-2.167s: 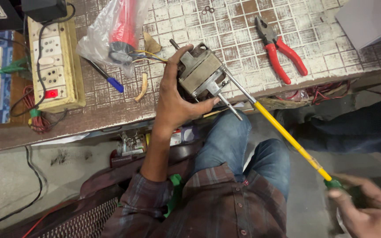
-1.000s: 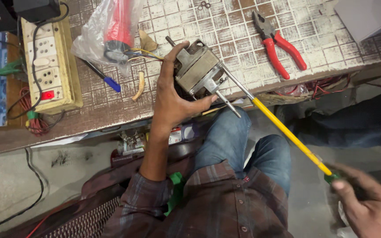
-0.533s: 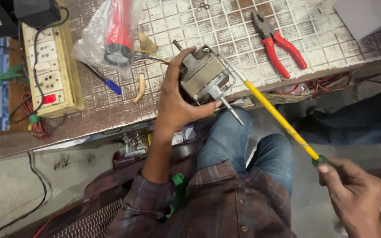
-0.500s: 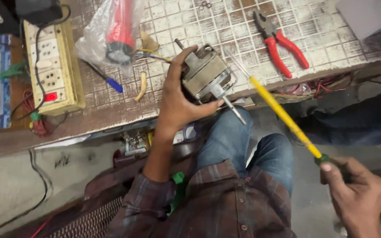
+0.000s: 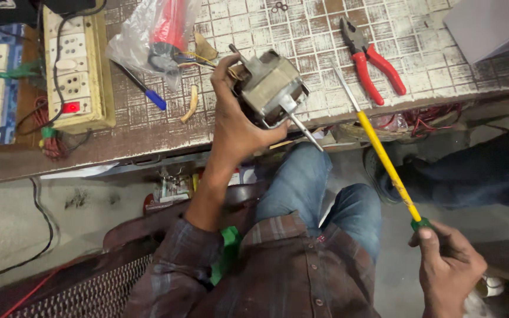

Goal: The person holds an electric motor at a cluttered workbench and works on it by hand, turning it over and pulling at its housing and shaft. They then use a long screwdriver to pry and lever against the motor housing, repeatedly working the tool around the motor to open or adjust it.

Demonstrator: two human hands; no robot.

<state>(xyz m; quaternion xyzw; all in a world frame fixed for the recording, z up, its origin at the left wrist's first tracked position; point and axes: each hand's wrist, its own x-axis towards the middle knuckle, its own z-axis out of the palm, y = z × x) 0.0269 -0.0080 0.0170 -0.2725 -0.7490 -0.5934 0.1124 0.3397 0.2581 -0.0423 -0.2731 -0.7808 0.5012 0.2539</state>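
Withdrawn from the left hand (image 5: 240, 121)'s gripped motor (image 5: 271, 88), right hand (image 5: 450, 268) clutches screwdriver (image 5: 384, 162)

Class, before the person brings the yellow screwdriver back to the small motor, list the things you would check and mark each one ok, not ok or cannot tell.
1. Motor firmly held: ok, the left hand wraps its side over the bench edge.
2. Screwdriver gripped: ok, the right hand holds its green end.
3. Tip on a screw: not ok, the tip is off to the side, apart from the motor.
4. Motor shaft free: ok, it points toward the knee, nothing touching.
5. Red pliers out of the path: ok, lying beyond the blade.
6. Which screw is loose: cannot tell.
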